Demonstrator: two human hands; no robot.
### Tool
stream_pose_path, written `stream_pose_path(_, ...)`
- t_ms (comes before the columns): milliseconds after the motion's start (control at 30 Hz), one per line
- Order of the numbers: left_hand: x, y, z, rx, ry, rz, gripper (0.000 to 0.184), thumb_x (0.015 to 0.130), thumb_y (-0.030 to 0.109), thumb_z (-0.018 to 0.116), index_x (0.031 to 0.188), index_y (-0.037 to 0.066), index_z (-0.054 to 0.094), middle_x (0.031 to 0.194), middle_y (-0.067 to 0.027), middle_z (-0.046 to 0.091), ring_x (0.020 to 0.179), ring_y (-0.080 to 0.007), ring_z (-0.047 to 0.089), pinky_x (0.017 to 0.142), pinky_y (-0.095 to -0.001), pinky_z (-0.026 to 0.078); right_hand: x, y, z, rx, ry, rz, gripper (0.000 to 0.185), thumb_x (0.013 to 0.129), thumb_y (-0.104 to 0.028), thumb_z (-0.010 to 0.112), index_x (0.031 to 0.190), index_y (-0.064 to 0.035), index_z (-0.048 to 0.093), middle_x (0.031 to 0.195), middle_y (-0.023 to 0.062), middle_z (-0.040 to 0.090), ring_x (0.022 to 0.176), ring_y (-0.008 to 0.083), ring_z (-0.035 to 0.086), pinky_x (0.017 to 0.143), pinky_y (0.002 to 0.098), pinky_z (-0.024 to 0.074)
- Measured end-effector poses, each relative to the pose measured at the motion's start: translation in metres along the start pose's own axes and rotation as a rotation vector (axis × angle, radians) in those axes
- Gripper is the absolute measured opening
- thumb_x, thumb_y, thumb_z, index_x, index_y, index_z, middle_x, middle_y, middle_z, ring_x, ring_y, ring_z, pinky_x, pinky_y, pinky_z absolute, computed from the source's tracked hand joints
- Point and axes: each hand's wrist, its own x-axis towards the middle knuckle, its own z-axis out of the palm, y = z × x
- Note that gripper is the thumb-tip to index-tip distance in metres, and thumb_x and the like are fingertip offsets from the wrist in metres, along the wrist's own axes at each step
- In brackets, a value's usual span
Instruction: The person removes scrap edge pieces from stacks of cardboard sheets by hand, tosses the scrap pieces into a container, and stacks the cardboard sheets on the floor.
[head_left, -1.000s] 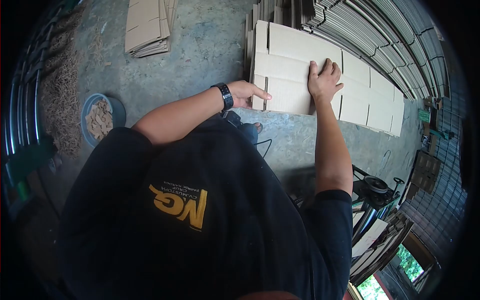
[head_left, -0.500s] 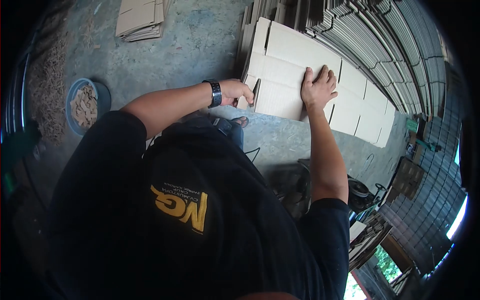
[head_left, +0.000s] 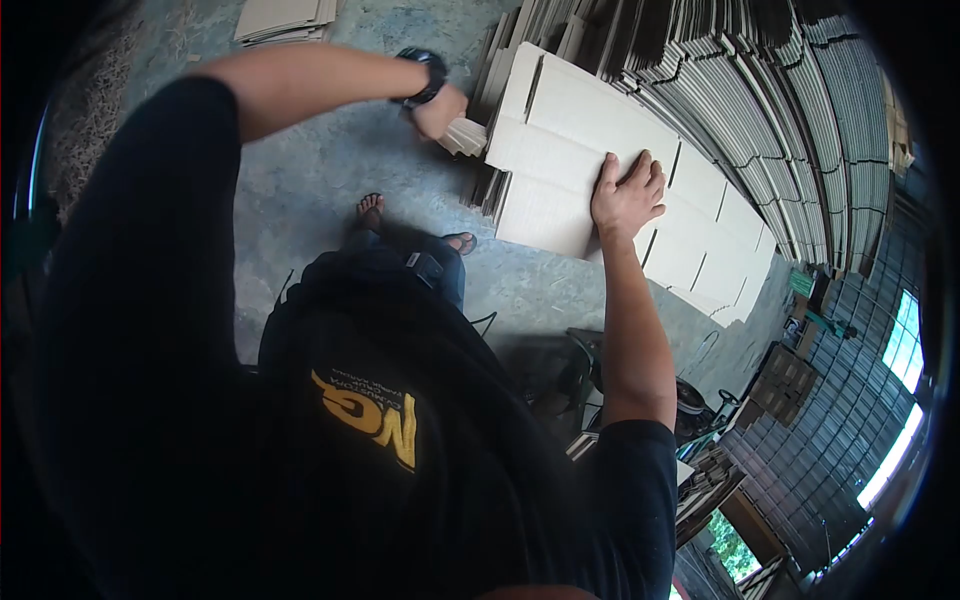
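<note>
A stack of flat cardboard box blanks (head_left: 560,125) lies in front of me, its top sheet cut with dark slots. My right hand (head_left: 628,200) rests on that sheet, palm down and fingers spread. Beyond the stack's left edge, my left hand (head_left: 438,112), wearing a black watch (head_left: 430,78) on the wrist, is closed round a small bunch of cardboard scraps (head_left: 464,137). These scraps reach close to the blanks' edge; whether they touch it I cannot tell. A notch at the near left corner exposes layered edges (head_left: 490,193) of the stack.
Tall rows of bundled cardboard (head_left: 740,120) stand behind and right of the stack. Another cardboard pile (head_left: 285,18) sits on the concrete floor (head_left: 320,180) at far left. Lower right, a dark wheeled machine (head_left: 690,400) stands beyond my right arm. My feet (head_left: 370,210) are below the stack.
My left hand has moved up and left from the stack's near left corner, now with scraps in it. The corner flap there is gone. My right hand stays flat on the top sheet.
</note>
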Motion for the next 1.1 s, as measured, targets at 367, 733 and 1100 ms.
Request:
stream_pose_path(367, -0.106, -0.004, 0.142, -0.632, -0.238, -0.216, 0.057, 0.058, 0.019, 0.079, 0.110, 0.008, 0.059, 0.099, -0.0111, 0.066, 0.095, -0.0248, 0.062, 0.081, -0.0378, 0.049, -0.003, 0.002, 0.003, -0.053, 0.027, -0.016, 0.069, 0.086, -0.056, 0.047, 0.138, -0.0097, 0.040, 0.143, 0.0157, 0.035, 0.136, 0.0314, 0.028, 0.106, 0.0586, 0.0181)
stream_pose_path(733, -0.147, 0.072, 0.426, -2.753, 1.276, -0.855, 0.026, 0.075, 0.019, 0.075, 0.092, 0.014, 0.055, 0.082, -0.0005, 0.059, 0.073, -0.0153, 0.060, 0.059, -0.0317, 0.051, -0.003, -0.006, -0.007, -0.050, -0.029, -0.019, 0.069, 0.089, -0.060, 0.039, 0.139, -0.0138, 0.040, 0.144, 0.0095, 0.035, 0.134, 0.0291, 0.032, 0.103, 0.0589, 0.0249)
stream_pose_path(1100, -0.469, -0.065, 0.475, -2.452, 1.704, -1.119, 0.076, 0.076, 0.070, 0.053, 0.129, 0.016, 0.050, 0.129, -0.0137, 0.051, 0.110, -0.0348, 0.053, 0.096, -0.0561, 0.038, 0.012, 0.037, 0.036, -0.073, 0.032, -0.096, 0.073, 0.091, -0.058, 0.039, 0.137, -0.0019, 0.039, 0.141, 0.0173, 0.040, 0.133, 0.0325, 0.033, 0.109, 0.0492, 0.0244)
